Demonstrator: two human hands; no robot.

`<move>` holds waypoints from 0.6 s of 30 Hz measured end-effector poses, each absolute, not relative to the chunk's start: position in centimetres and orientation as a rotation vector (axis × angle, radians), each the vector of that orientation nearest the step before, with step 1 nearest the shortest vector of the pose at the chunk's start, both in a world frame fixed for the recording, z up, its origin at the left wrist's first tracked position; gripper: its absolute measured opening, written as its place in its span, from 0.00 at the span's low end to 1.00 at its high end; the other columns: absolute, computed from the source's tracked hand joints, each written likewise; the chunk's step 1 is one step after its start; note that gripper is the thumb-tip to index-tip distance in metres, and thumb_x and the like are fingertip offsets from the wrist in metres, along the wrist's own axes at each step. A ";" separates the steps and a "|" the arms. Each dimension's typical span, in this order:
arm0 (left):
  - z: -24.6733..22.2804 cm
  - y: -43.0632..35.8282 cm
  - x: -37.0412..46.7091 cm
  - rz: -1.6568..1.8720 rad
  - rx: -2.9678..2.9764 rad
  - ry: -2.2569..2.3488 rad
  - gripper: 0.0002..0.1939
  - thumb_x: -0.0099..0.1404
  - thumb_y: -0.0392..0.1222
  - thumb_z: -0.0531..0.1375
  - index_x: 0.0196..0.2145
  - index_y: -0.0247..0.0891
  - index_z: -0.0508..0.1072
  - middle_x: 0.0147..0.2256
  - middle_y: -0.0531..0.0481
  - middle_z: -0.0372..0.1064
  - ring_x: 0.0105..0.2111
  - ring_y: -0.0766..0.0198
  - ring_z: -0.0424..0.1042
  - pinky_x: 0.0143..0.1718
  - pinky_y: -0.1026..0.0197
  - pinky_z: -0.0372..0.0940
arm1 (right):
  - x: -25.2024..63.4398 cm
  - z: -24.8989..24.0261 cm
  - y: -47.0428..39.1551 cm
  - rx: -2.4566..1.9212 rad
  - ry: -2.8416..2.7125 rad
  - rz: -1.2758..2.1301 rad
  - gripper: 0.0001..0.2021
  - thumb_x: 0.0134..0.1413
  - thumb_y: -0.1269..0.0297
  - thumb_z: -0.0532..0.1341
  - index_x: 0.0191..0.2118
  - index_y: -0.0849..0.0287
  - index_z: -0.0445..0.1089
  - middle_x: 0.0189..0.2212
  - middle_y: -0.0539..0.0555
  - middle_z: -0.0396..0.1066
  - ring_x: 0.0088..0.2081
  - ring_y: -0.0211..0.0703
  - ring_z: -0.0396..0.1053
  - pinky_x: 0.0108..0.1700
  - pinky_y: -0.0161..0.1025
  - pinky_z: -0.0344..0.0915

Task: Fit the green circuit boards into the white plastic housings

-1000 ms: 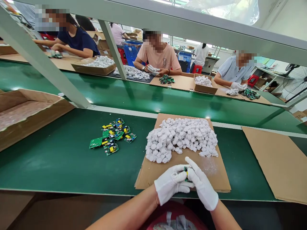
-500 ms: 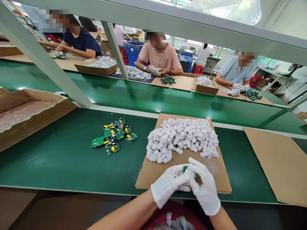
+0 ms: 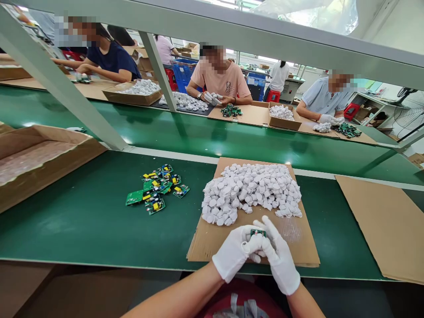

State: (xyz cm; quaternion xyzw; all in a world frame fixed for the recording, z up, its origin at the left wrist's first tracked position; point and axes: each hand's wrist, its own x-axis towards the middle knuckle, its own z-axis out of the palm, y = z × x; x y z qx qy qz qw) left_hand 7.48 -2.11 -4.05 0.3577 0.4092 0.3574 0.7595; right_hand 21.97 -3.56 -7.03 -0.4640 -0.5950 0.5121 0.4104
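Observation:
A small green circuit board (image 3: 258, 232) is pinched between my two white-gloved hands, above the near part of a cardboard sheet (image 3: 205, 240). My left hand (image 3: 236, 251) is closed on the board's left side. My right hand (image 3: 278, 257) closes on it from the right, its thumb near the left thumb and its upper fingers behind the board. The gloves cover the board's lower part. Just beyond the hands lies a heap of small white pieces (image 3: 251, 187) on the cardboard. Several green boards with yellow and blue parts (image 3: 155, 187) are piled on the green table to the left.
A cardboard box (image 3: 49, 168) stands at the far left, and a flat cardboard sheet (image 3: 384, 225) lies at the right. A slanted metal post (image 3: 76, 84) and a shelf beam (image 3: 232, 33) cross the view. Across the green belt (image 3: 185, 137), people sit handling parts.
The board between my hands shows more of its upper edge and lies more level. My right hand has shifted slightly left, and its fingers have come nearer the left hand.

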 end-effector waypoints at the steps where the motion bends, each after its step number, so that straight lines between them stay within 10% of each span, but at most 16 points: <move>1: -4.1 -2.1 7.5 0.776 0.759 0.880 0.18 0.51 0.53 0.64 0.27 0.32 0.69 0.23 0.49 0.67 0.22 0.69 0.66 0.24 0.67 0.63 | 21.9 -7.1 -3.5 -1.222 -1.497 1.317 0.25 0.58 0.50 0.53 0.59 0.54 0.57 0.54 0.56 0.66 0.54 0.48 0.65 0.55 0.44 0.62; 13: -3.6 -2.5 7.1 0.801 0.693 0.730 0.21 0.54 0.53 0.63 0.38 0.34 0.70 0.33 0.47 0.69 0.30 0.66 0.69 0.30 0.64 0.65 | 21.5 -5.9 -2.9 -1.343 -1.508 1.298 0.24 0.55 0.50 0.57 0.54 0.56 0.66 0.42 0.55 0.75 0.47 0.49 0.69 0.51 0.42 0.66; 18: -3.9 -2.4 7.1 0.771 0.756 0.774 0.19 0.55 0.52 0.62 0.36 0.33 0.70 0.28 0.50 0.66 0.27 0.68 0.67 0.25 0.69 0.62 | 21.7 -6.4 -2.6 -1.181 -1.366 1.500 0.24 0.56 0.47 0.54 0.53 0.55 0.67 0.51 0.55 0.69 0.54 0.50 0.63 0.57 0.46 0.58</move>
